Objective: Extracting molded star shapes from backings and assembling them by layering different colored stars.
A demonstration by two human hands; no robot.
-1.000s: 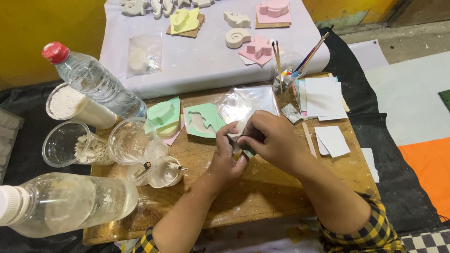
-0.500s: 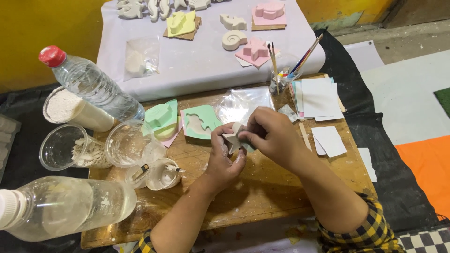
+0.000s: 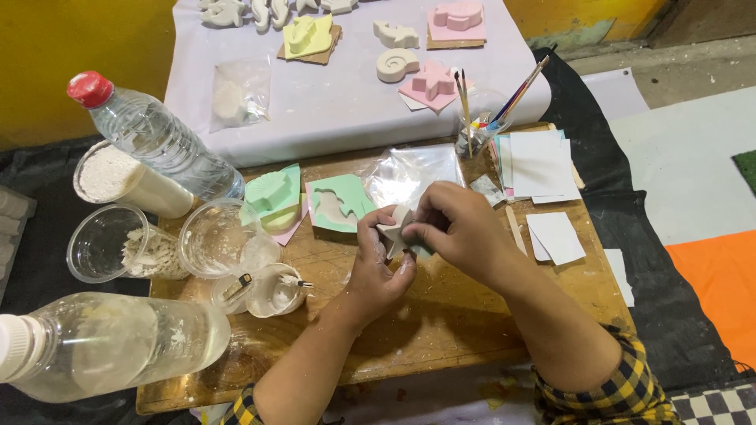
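Both hands meet over the middle of the wooden board (image 3: pixel 441 315). My left hand (image 3: pixel 378 264) and my right hand (image 3: pixel 461 228) together grip a small white plaster cast (image 3: pixel 396 230), which sits partly in a green mould held between the fingers. White dust covers my left fingers. Just behind the hands lies a clear plastic bag (image 3: pixel 413 175). To the left of it rest a green mould with a white shape (image 3: pixel 339 206) and another green mould on pink card (image 3: pixel 273 197).
Two water bottles (image 3: pixel 161 145) (image 3: pixel 102 346), a tub of white powder (image 3: pixel 118 177), clear cups (image 3: pixel 224 240) and a small mixing cup (image 3: pixel 272 290) crowd the left. A brush jar (image 3: pixel 480 118) and paper slips (image 3: pixel 543 165) stand right. Plaster casts (image 3: pixel 396 64) dry on the white sheet behind.
The hands have turned the cast between them and lifted it slightly; my right hand now covers more of it. Everything else on the board stays put.
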